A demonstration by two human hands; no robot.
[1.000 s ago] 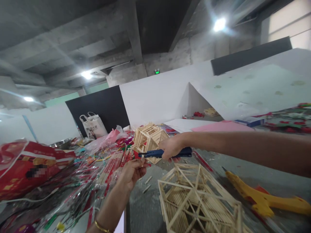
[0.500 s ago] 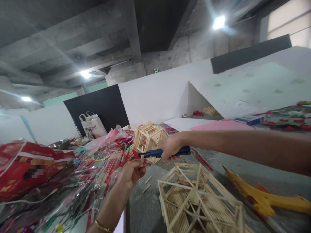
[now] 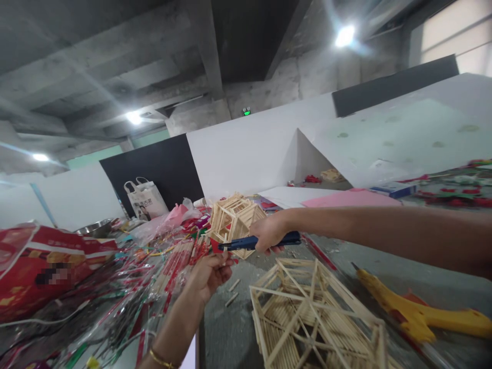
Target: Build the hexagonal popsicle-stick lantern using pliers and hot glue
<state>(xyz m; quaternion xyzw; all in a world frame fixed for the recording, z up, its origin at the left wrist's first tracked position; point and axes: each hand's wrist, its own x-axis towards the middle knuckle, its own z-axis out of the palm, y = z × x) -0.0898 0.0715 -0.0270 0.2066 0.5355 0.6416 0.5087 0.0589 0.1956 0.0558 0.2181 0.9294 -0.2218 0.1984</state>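
My right hand (image 3: 267,233) is wrapped round a long dark blue plier-like tool (image 3: 242,243), held level with its dark tip pointing left. My left hand (image 3: 211,271) is closed in a pinch on a thin wooden stick (image 3: 225,251), which stands roughly upright at the tool's tip. Whether the jaws touch the stick I cannot tell. Just behind them sits a lattice of pale wooden sticks (image 3: 238,215), partly hidden by my right hand and the tool. A larger openwork stick frame (image 3: 307,307) stands closer to me on the right. Two short stick pieces (image 3: 232,299) lie beside my left hand.
A yellow glue gun (image 3: 407,307) lies at the right. Plastic-wrapped red and green strips (image 3: 126,287) clutter the left, with a red bag (image 3: 49,266), a metal bowl (image 3: 94,228) and a white tote bag (image 3: 145,199) behind. Pink sheets (image 3: 353,198) lie at the back right.
Almost nothing differs: both hands, the tool and the stick hold their places, and the view has shifted very slightly.
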